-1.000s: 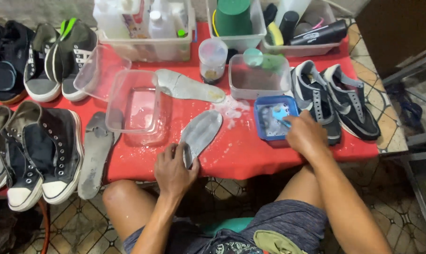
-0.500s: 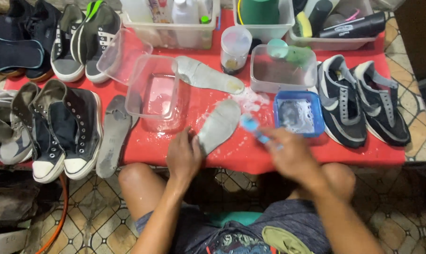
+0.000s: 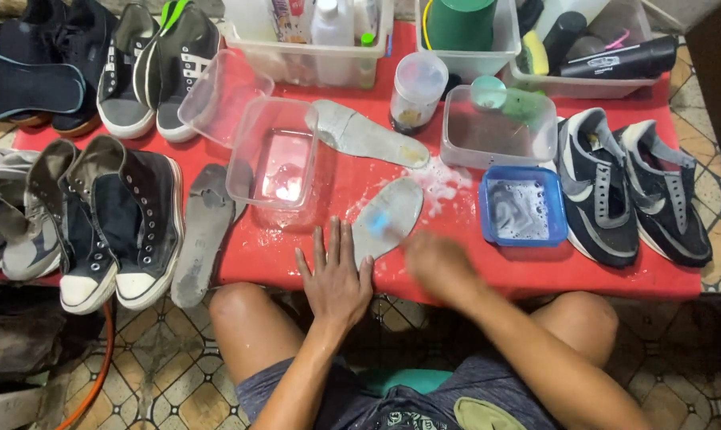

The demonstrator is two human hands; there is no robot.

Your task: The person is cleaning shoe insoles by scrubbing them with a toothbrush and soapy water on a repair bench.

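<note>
Two hands [image 3: 336, 279] flanking grey insole [image 3: 388, 216], left flat beside it.

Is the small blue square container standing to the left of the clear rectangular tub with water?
No, the blue square container stands far to the right of the clear tub, next to the dark sneakers.

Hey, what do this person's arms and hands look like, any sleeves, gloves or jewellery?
Both arms are bare up to the frame edge, with no sleeves showing. The left hand wears no glove, ring or watch that can be seen. The right hand is motion-blurred, so small details there cannot be told; no glove shows.
</note>
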